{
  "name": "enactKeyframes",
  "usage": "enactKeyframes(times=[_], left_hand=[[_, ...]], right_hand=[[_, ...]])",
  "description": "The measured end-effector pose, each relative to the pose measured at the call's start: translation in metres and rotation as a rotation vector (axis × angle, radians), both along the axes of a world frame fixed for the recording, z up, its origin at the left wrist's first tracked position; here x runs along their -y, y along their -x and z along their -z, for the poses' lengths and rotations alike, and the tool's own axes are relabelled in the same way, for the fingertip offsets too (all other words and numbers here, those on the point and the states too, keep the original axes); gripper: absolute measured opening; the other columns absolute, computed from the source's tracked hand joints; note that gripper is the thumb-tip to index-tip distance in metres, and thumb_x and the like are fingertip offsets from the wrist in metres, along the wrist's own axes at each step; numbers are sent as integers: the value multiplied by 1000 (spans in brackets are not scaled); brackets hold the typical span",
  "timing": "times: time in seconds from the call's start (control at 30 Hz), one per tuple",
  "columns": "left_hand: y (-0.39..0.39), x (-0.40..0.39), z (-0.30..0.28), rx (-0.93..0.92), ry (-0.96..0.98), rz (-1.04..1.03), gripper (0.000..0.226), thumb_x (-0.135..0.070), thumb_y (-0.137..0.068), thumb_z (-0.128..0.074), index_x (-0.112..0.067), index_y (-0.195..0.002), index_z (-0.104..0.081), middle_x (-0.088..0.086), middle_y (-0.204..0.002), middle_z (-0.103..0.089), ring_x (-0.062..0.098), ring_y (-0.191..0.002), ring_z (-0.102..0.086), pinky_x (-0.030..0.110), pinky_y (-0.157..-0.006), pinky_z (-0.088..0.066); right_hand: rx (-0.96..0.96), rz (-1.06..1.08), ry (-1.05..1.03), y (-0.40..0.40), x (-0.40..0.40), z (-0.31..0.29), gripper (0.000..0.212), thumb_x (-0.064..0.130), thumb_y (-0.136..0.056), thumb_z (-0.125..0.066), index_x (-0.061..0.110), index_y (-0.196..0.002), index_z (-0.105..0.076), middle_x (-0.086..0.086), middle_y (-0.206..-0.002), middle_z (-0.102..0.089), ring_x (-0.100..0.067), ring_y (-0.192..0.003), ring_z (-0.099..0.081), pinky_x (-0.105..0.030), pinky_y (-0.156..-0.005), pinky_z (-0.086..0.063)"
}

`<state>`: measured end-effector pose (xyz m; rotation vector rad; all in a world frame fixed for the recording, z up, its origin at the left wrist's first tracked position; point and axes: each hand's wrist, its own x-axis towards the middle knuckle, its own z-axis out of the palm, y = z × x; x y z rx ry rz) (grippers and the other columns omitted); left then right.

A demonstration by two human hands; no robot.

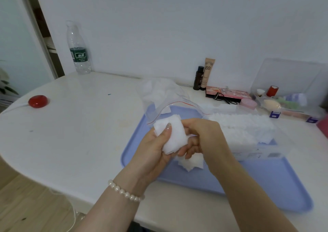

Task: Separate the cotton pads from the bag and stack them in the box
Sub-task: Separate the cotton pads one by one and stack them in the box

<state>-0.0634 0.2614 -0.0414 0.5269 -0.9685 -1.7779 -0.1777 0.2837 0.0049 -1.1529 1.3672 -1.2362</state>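
Note:
My left hand [156, 153] grips a small stack of white cotton pads [174, 136], thumb laid across the top. My right hand [204, 137] curls around the stack's right edge, fingers underneath. Both hover over a blue tray [266, 183]. A clear zip bag [163, 93] with a red seal line lies open at the tray's far-left end, with more pads inside. A clear box [262, 143] on the tray's right holds rows of stacked pads. A few loose pads [192, 163] lie on the tray beneath my hands.
A water bottle [79, 49] stands at the back left by the wall. A red round object [37, 101] with a white cord sits at the left. Cosmetic tubes [205, 75], a palette [229, 93] and a clear organizer [287, 96] crowd the back right.

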Motion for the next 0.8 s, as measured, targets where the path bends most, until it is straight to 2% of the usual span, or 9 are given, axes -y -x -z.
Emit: enactKeyframes(times=[0.1,0.17,0.2,0.3,0.37,0.47,0.53,0.63,0.8], left_hand=[[-1,1,-2,47,-54,66,52,-40,-89,-42,1,-111,-66,23,-101,-68,31,-82,-53,36,-70,-45],[-4,3,-5,-13,-127,130,63,-55,-84,-38,-6,-103,-73,22,-111,-67,35,-90,-56,38,-73,-48],[-7,3,-7,-68,-161,156,66,-58,-84,-39,-5,-107,-71,22,-116,-64,36,-95,-60,39,-75,-51],[-12,5,-6,-178,-193,217,60,-36,-78,-65,2,-123,-59,25,-128,-56,39,-117,-55,44,-93,-49],[-13,6,-4,-192,-175,252,62,-14,-70,-73,5,-125,-55,26,-133,-52,40,-124,-49,46,-101,-43],[-13,9,3,-215,-199,249,42,-5,-75,-59,5,-116,-62,25,-126,-57,37,-113,-59,46,-91,-49],[-12,10,3,-200,-204,241,43,-8,-80,-53,4,-121,-60,24,-127,-58,37,-114,-58,45,-90,-50],[-10,9,1,-124,-194,224,51,-17,-87,-47,3,-134,-44,26,-136,-48,43,-126,-45,46,-97,-44],[-10,6,-3,-107,-103,311,47,-14,-92,-35,10,-130,-48,29,-133,-50,36,-97,-60,39,-93,-48]], right_hand=[[-109,13,82,3,-4,1,16,17,-81,-69,4,-74,-64,-2,-47,-61,-18,-34,-54,-18,-33,-37],[-73,12,76,6,-5,2,14,11,-83,-67,1,-77,-58,-7,-48,-60,-18,-32,-53,-19,-31,-35],[-13,6,41,7,-4,1,13,10,-86,-63,0,-83,-57,-11,-52,-60,-18,-31,-52,-19,-31,-35],[196,-39,-55,14,-4,-5,18,16,-93,-51,-1,-96,-56,-11,-52,-58,-15,-30,-49,-17,-31,-32],[274,-38,-62,19,-5,-6,18,18,-94,-49,4,-84,-56,-5,-44,-53,-12,-29,-45,-16,-32,-29],[349,18,-4,23,-4,-7,24,19,-91,-53,10,-69,-56,-3,-42,-47,-9,-29,-38,-15,-32,-25],[332,12,52,26,-3,-9,20,22,-83,-59,11,-66,-60,-6,-46,-49,-9,-29,-38,-15,-33,-24],[154,-57,86,25,-5,-8,16,25,-71,-67,10,-69,-62,-8,-49,-52,-11,-30,-39,-16,-33,-26],[-108,-58,119,14,-5,-1,18,9,-77,-72,6,-63,-61,-2,-40,-52,-14,-30,-41,-13,-34,-27]])
